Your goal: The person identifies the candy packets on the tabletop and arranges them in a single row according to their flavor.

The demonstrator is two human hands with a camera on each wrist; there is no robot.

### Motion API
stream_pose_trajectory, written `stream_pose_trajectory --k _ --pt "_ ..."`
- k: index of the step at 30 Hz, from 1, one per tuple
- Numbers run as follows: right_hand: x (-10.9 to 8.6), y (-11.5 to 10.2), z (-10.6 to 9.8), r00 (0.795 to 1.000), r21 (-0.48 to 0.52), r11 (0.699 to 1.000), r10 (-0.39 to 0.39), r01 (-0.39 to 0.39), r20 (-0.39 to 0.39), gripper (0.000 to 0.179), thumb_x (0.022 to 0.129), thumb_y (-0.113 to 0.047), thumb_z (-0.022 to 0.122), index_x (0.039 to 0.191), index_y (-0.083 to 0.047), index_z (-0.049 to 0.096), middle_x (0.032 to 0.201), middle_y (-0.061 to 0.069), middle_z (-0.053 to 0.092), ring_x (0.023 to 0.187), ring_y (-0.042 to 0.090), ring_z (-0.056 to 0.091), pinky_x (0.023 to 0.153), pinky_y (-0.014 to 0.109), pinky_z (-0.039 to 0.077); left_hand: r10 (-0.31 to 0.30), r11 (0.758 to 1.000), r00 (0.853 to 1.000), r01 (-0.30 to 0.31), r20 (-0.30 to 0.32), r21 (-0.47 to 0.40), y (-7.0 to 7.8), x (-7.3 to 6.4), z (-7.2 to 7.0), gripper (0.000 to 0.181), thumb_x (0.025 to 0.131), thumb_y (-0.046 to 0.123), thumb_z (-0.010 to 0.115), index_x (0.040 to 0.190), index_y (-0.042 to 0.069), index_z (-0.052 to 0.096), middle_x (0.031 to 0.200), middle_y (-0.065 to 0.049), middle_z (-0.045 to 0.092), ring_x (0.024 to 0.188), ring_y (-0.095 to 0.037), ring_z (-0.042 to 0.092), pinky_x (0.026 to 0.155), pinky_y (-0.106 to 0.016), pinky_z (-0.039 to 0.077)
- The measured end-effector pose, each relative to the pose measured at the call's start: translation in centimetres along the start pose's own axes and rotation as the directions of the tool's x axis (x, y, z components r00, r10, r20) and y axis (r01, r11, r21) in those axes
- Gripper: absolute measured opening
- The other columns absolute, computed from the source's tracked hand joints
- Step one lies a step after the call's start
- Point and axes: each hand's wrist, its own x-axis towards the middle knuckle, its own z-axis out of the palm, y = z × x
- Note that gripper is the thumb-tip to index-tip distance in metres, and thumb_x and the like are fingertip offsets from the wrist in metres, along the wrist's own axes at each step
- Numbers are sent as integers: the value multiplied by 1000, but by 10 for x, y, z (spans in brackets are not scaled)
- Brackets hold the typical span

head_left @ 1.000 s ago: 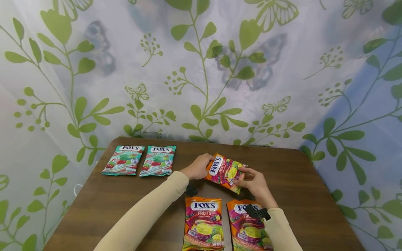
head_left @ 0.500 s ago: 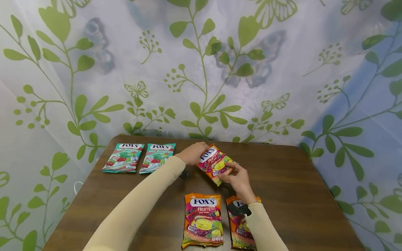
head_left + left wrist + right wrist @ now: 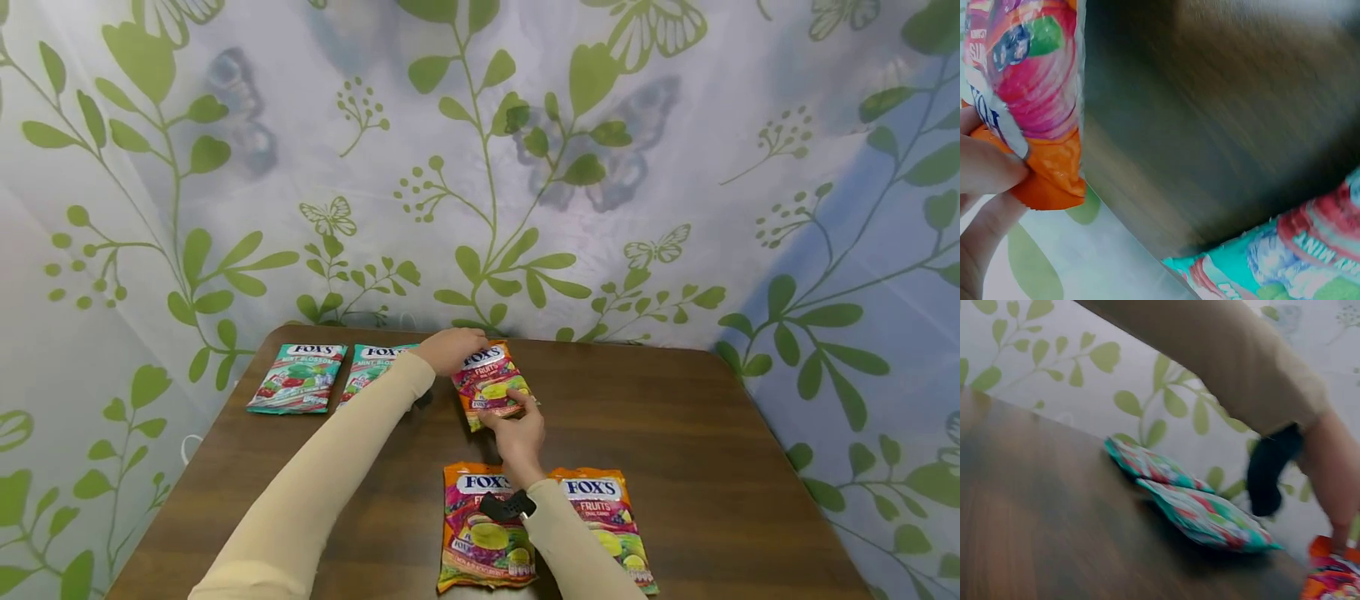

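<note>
Between both hands is an orange and purple candy bag point(image 3: 489, 380) marked FOX'S FRUITS, near the table's back edge. My left hand point(image 3: 452, 350) pinches its orange top end between thumb and fingers, as the left wrist view shows on the candy bag point(image 3: 1041, 112). Lower down, my right hand point(image 3: 517, 429) grips the same bag by its bottom right part, thumb in front. Two teal mint candy bags lie to the left: one mint bag point(image 3: 298, 379) in full sight, the other mint bag point(image 3: 367, 367) partly hidden by the left sleeve.
Two more fruit candy bags lie toward the front, a left one point(image 3: 487, 533) and a right one point(image 3: 603, 517), partly covered by the right forearm. A leaf-patterned curtain point(image 3: 450, 208) hangs behind the brown table point(image 3: 697, 467).
Both hands have carried the fruit candy bag left and slightly back, toward the mint bags, turning it more upright. The right forearm now crosses over the front bags.
</note>
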Motion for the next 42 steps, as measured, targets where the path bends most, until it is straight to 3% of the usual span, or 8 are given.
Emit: stream_pose_trajectory --k 5,11,19,23,29,36,42 --pt "-8 0 26 995 11 1000 1 0 -98 66 85 8 88 145 -2 62 139 28 59 120 42 62 98 53 59 38 999 999 -38 -5 39 -7 5 -2 45 96 -6 81 138 10 74 130 -6 72 125 -26 68 108 -41 54" --pt "-18 -2 53 990 35 999 31 -26 -139 75 82 9 88 148 0 55 144 30 47 126 47 52 105 58 52 53 996 998 -50 -38 68 -16 6 -1 38 96 -8 79 130 11 80 127 -6 76 121 -25 71 105 -39 56" --pt "-28 3 77 988 35 997 66 -62 -142 80 78 10 88 148 3 51 140 31 45 125 49 51 112 59 45 -26 999 999 27 -41 32 -21 -5 11 32 98 -6 77 124 12 84 123 -5 79 118 -26 72 106 -43 56" --pt "-29 7 81 989 22 997 74 -71 -130 81 77 9 89 147 2 51 139 32 45 126 49 50 113 61 43 -46 999 998 46 -44 -7 -23 -9 16 33 97 -9 77 122 12 85 122 -5 79 118 -27 72 106 -43 56" --pt "-25 5 81 991 18 998 68 -67 -118 78 77 7 90 145 1 51 135 31 45 124 48 52 113 59 44 -73 997 996 71 -58 -43 -26 -4 19 34 99 -10 73 122 13 85 124 -6 79 118 -27 72 106 -43 56" --pt "-26 -1 73 996 7 997 77 -76 -48 79 81 6 87 150 0 49 136 31 44 118 46 54 101 56 51 -90 994 991 84 -97 -69 -31 -1 25 31 99 -9 75 120 11 85 121 -7 80 115 -28 73 103 -43 58" --pt "-29 -4 70 995 38 994 104 -104 5 80 85 3 86 155 0 47 141 31 43 120 44 55 101 54 51 -107 992 986 96 -132 -84 -33 -1 33 28 98 -8 77 116 12 86 118 -7 80 111 -27 74 100 -44 59"
